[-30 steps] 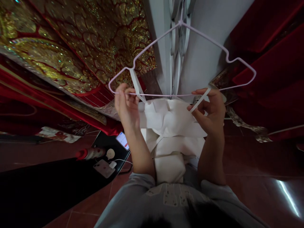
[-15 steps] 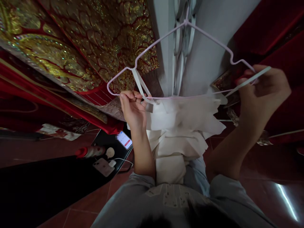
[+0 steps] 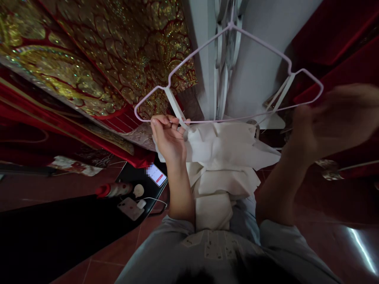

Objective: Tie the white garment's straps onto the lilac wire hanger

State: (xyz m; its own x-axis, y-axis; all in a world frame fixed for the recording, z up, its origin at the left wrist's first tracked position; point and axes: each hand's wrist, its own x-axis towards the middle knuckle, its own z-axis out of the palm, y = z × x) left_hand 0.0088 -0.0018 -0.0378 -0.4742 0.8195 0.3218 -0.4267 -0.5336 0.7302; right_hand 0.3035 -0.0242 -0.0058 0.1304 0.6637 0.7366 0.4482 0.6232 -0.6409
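A pale lilac clothes hanger (image 3: 197, 54) hangs in front of me with a white strap looped in each shoulder notch. Below its bottom bar drapes a cream white garment (image 3: 229, 144) with layered, ruffled edges. My left hand (image 3: 170, 136) is closed around the left part of the bottom bar, beside the left strap (image 3: 174, 103). The right strap (image 3: 284, 91) sits in the right notch, clear of my fingers. To the right of the hanger, my right hand (image 3: 343, 116) is blurred; its thumb and fingers look apart, with nothing visible in them.
Red and gold sequined garments (image 3: 118, 51) hang at the left, and red cloth (image 3: 346, 43) at the right. A black table (image 3: 74, 232) at lower left carries a lit phone (image 3: 156, 174), another phone (image 3: 130, 208) and a red-capped bottle (image 3: 114, 189). A metal rack (image 3: 220, 79) stands behind the hanger.
My right hand has let go of the right strap and moved outward from the hanger. That strap now hangs in the right notch. My left hand keeps its hold.
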